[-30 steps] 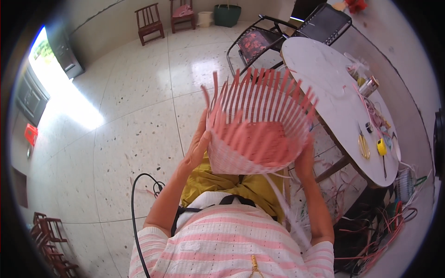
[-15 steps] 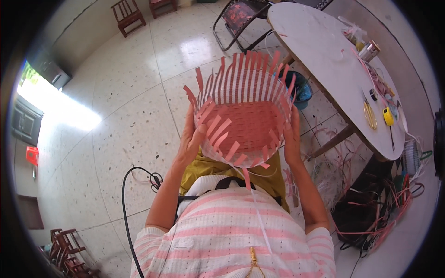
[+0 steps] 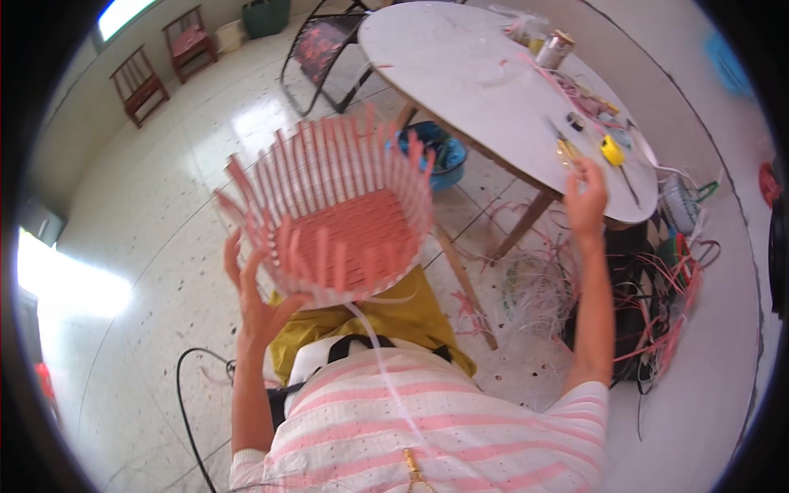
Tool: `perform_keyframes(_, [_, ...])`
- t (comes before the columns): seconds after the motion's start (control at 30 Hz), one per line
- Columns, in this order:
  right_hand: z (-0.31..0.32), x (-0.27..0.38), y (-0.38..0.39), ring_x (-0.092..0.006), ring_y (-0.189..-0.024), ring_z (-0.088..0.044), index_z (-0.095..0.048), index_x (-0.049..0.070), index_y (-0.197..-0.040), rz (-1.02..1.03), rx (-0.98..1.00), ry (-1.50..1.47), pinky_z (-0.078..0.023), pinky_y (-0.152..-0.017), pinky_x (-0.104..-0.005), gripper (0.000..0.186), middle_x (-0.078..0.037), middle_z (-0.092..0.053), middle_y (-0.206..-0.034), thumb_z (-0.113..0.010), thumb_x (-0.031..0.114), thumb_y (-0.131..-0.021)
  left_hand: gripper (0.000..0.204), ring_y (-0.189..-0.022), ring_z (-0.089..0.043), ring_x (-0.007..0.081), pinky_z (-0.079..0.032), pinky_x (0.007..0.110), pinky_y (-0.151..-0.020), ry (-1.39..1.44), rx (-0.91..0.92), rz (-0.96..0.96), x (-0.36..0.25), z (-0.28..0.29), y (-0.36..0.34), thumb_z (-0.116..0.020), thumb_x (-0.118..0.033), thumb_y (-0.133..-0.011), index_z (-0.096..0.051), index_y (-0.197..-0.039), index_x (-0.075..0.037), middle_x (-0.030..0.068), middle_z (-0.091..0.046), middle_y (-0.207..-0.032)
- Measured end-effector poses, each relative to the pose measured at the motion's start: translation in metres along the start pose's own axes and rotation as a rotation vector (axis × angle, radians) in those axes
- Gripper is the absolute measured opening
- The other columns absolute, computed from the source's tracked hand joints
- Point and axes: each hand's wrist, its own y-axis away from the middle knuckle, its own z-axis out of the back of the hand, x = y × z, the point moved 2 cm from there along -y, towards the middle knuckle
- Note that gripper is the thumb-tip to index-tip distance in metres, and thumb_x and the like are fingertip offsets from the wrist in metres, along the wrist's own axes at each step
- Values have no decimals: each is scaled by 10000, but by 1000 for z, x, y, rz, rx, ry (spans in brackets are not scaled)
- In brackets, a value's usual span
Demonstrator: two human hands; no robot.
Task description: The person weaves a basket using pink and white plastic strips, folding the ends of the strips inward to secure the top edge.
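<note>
My left hand (image 3: 261,300) grips the left side of a pink-and-white woven basket (image 3: 349,234), which tilts over my lap with loose strip ends sticking up around its rim and a pink woven bottom. A pale strip hangs from it across my striped top. My right hand (image 3: 587,185) reaches onto the oval white table (image 3: 460,66), its fingers closed on yellow-handled scissors (image 3: 567,148). Beside them lie a yellow tape measure (image 3: 611,150), a small dark roll (image 3: 575,121) and a thin dark tool (image 3: 629,184).
A blue tub (image 3: 444,177) stands under the table. A black bag (image 3: 620,287) with tangled strips (image 3: 674,279) lies at the right. A folding chair (image 3: 316,57) and small wooden chairs (image 3: 140,86) are behind. A cable (image 3: 185,394) loops at left.
My right hand has left the basket and moved right onto the table's tools. The view has swung rightward. My left hand still holds the basket.
</note>
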Motion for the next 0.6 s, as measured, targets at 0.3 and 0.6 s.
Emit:
perform_keyframes(0.3, [-19, -113, -75, -360, -859, -685, -673, -55, -975, -110, 553, 332, -530, -773, -403, 306, -241, -690, -897, -663, 188, -789, 957, -1434, -242, 400, -309, 527, -1116, 70, 5, -30, -32, -33, -20, -973, -351, -540, -462, -1322, -145, 197, -237, -1530])
perform_keyframes(0.6, [38, -21, -18, -59, -642, -522, -582, 23, -931, -615, 534, -416, -388, -522, -226, 123, -5, -556, -731, -610, 136, -889, 883, -1396, -310, 427, -373, 510, -1090, 68, -52, 57, -46, -39, -27, -965, -238, -574, -461, -1286, -101, 220, -193, -1523])
